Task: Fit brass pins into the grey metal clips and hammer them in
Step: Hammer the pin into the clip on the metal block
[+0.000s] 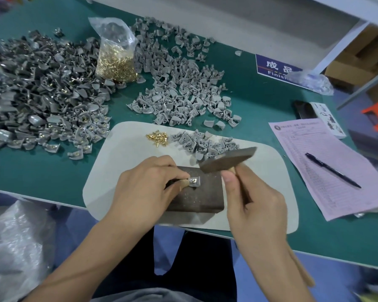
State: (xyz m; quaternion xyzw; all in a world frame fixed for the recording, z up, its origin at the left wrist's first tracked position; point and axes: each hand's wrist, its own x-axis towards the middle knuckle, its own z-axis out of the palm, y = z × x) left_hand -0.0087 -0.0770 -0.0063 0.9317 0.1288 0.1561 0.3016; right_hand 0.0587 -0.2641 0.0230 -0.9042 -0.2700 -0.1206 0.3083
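Note:
My left hand (144, 184) pinches a grey metal clip (194, 182) with a brass pin in it, pressed on a dark steel block (196, 199). My right hand (251, 201) grips the wooden handle of a hammer (227, 159), whose head hangs just above and right of the clip. A few loose brass pins (157, 137) and a small heap of grey clips (203, 143) lie on the pale mat (118, 162) beyond the block.
A large pile of darker clips with pins (42, 94) covers the left of the green table. A bag of brass pins (116, 55) stands at the back, with lighter clips (179, 83) to its right. A paper form with a pen (332, 170) lies on the right.

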